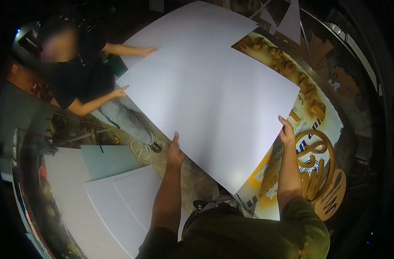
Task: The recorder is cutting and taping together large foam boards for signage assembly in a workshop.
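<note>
A large white sheet [214, 99] spans the middle of the view, held up at an angle in front of me. My left hand [175, 152] grips its near-left edge, thumb on top and the other fingers hidden beneath. On the right edge, near the corner, my right hand [286, 132] is closed with its thumb over the surface. A co-worker's hands [121, 91] touch the sheet's far-left side. Another white sheet [197, 19] shows at the far end, partly covered by the first; whether the two touch I cannot tell.
On the right, a printed board [322, 142] stained yellow-brown carries several cut-out brown letters and a round ornament [326, 168]. White and grey-green panels [106, 162] lie at the lower left. A coiled pale cable [141, 151] rests on the floor near the co-worker's foot [156, 147].
</note>
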Demonstrator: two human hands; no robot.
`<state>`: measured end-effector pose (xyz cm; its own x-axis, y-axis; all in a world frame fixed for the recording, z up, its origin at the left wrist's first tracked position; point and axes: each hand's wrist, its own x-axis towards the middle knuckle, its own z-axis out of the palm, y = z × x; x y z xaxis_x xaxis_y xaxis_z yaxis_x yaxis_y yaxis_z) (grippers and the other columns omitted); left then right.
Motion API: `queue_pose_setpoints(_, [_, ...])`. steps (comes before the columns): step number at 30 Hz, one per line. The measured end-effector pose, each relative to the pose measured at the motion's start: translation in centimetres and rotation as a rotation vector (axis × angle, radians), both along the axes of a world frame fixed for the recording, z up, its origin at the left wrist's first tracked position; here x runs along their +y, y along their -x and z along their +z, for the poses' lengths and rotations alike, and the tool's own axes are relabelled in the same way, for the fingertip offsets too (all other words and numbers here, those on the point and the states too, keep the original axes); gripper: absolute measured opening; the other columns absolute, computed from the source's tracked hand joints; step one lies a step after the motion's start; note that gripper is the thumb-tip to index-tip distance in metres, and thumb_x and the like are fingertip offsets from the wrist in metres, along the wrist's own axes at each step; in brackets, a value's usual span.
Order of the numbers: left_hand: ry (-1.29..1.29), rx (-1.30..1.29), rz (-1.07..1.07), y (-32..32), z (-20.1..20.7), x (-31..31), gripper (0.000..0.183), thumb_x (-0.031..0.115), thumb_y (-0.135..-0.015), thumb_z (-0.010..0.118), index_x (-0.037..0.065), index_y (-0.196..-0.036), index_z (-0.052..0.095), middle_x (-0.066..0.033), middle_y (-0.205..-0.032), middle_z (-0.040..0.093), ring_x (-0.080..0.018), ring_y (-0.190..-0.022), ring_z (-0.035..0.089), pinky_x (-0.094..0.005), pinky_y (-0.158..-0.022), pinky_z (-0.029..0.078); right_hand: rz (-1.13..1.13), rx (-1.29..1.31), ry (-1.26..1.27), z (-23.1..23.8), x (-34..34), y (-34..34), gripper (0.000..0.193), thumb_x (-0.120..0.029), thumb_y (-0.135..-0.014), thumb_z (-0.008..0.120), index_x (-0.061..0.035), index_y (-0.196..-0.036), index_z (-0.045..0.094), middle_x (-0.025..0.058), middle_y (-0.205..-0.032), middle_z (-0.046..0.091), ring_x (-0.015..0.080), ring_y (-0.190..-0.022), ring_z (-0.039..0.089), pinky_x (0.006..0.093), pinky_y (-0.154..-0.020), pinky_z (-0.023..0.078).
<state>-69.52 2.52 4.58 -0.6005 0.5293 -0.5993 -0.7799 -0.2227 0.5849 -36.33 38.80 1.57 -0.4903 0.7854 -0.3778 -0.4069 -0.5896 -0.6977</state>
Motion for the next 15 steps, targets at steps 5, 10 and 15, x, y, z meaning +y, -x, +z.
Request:
queue_pose_setpoints(5, [0.061, 0.167, 0.087, -0.2, 4.1, -0.5, 0.053, 0.036, -0.098, 0.058, -0.002, -0.133, 0.046, -0.0135, -0.128, 0.057, -0.0282, -0.117, 0.055, -0.044, -0.101, 0.046, -0.049, -0.03, -0.219, 6.2, -1.3, 2.9, 0.044, -0.006, -0.088, 0.066, 0.0024, -0.128, 0.048, 0.016, -0.119, 0.059, 0.0258, -0.107, 0.061, 0.0383, -0.095, 0.052])
queue_pose_setpoints(10, [0.146, 0.23, 0.167, 1.4, 8.4, -4.1, 0.053, 0.036, -0.097, 0.056, -0.002, -0.133, 0.047, -0.0145, -0.13, 0.057, -0.0289, -0.118, 0.055, -0.0446, -0.102, 0.046, 0.065, 0.145, -0.364, 15.8, -3.3, 5.7, 0.05, -0.01, -0.085, 0.069, 0.0034, -0.128, 0.049, 0.0146, -0.116, 0.061, 0.0236, -0.105, 0.061, 0.0369, -0.092, 0.052])
queue_pose_setpoints(15, [-0.085, 0.359, 0.03, 4.3, 9.1, -12.6, 0.055, 0.038, -0.098, 0.053, -0.001, -0.136, 0.045, -0.017, -0.131, 0.055, -0.0315, -0.118, 0.055, -0.0454, -0.1, 0.048, 0.022, 0.326, -0.49, 24.2, -9.0, 9.4, 0.05, -0.004, -0.08, 0.072, 0.0057, -0.123, 0.05, 0.0174, -0.118, 0.062, 0.0253, -0.108, 0.06, 0.0374, -0.097, 0.047])
